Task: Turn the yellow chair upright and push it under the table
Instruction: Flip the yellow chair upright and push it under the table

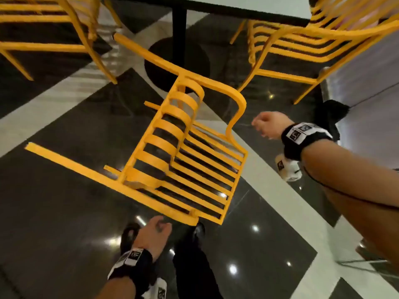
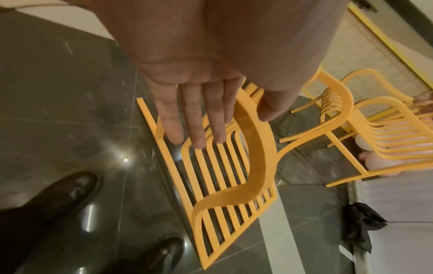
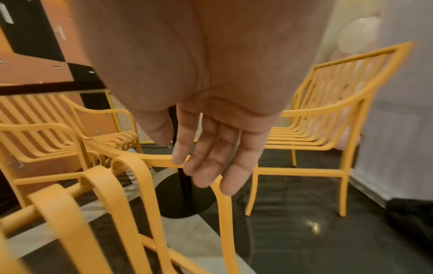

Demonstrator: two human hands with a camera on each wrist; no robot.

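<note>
**Operator:** How is the left hand [image 1: 154, 230] configured?

**Inspector:** The fingers [image 2: 195, 120] are held straight and nothing is gripped. The hand is positioned just beside the lower frame corner of the yellow chair [image 1: 183, 160], at the end nearest the person. Contact cannot be confirmed.

**Operator:** And the right hand [image 1: 267, 125]?

**Inspector:** It is carried loosely extended and nothing is held. It is placed near the uppermost armrest [image 1: 241, 104]. A gap between hand and armrest is seen in the head view. In the right wrist view the fingertips [image 3: 180, 157] are seen overlapping the armrest bar, so contact cannot be determined from that view.

**Operator:** How is the chair laid?

**Inspector:** It is laid on its side on the dark glossy floor [image 1: 64, 201], with the legs directed away to the left and the slatted back turned toward the person. It is located in front of the round black base [image 1: 196, 59] of the table [image 1: 248, 5], outside the tabletop edge. It is flanked by two upright chairs, the left upright chair [image 1: 43, 18] and the right upright chair [image 1: 323, 32].
</note>
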